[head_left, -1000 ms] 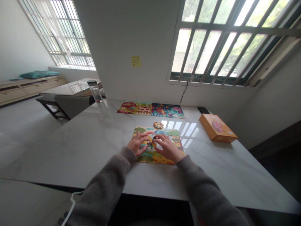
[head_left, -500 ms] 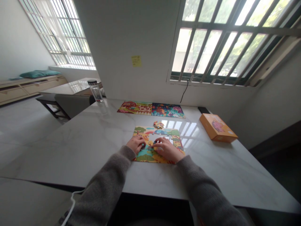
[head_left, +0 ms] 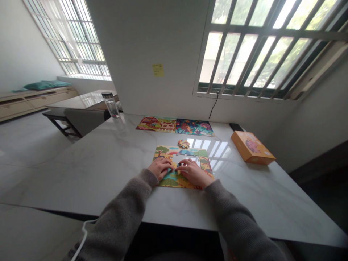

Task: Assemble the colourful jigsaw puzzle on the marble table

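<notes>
A colourful jigsaw puzzle (head_left: 187,155) lies flat on the white marble table (head_left: 108,163), with a white gap in its upper middle. Both my hands rest on its near half, fingertips meeting just below the gap. My left hand (head_left: 160,169) lies on the puzzle's left part, fingers stretched flat towards the right. My right hand (head_left: 195,173) has its fingers drawn together on a small puzzle piece at the gap's lower edge. A small heap of loose pieces (head_left: 183,144) sits just beyond the puzzle's far edge.
Two finished puzzles (head_left: 156,124) (head_left: 193,127) lie side by side at the table's far edge. An orange box (head_left: 252,148) is at the right, a black object (head_left: 236,127) behind it. A clear bottle (head_left: 111,105) stands far left. Barred windows fill the wall beyond.
Both hands have drawn back from the puzzle's middle to its near half, uncovering the white gap. The left hand curled into a fist, then stretched its fingers out again.
</notes>
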`<state>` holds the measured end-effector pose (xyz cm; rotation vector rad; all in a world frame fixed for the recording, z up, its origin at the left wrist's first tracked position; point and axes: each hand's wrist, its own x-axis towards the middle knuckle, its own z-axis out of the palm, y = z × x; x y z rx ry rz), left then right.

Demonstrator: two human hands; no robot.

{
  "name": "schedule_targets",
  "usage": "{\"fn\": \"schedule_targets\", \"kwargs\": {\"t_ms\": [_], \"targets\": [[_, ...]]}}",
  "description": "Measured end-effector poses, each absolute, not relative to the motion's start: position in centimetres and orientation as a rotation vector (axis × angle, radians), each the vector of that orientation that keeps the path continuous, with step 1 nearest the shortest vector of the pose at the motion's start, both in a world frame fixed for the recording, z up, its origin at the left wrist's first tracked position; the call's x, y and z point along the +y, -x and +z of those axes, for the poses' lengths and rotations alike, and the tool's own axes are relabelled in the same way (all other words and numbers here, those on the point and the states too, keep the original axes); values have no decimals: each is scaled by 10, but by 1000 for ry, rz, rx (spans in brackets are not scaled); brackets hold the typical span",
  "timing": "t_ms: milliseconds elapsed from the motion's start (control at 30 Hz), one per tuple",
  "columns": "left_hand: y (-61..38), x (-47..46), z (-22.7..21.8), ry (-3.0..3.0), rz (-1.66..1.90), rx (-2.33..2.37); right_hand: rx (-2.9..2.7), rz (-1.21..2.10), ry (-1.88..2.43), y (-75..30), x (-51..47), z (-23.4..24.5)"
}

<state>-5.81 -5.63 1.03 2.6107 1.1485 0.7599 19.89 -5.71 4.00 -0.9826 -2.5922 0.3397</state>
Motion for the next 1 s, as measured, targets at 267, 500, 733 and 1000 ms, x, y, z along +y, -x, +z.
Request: {"fn": "schedule_targets", "kwargs": {"t_ms": [267,500,733,1000], "targets": [[55,-58,12,-2590,709,1097,-2582,333,980,-198,-59,39],[51,-62,14,-2550,745,1148,-2547,348,937,-200,-57,33],[53,-60,13,-2526,812,1113,-2404,372,965,-197,-44,32],[55,-56,10,-2523,810,1098,-2303,139,1342,-197,32,37]]}}
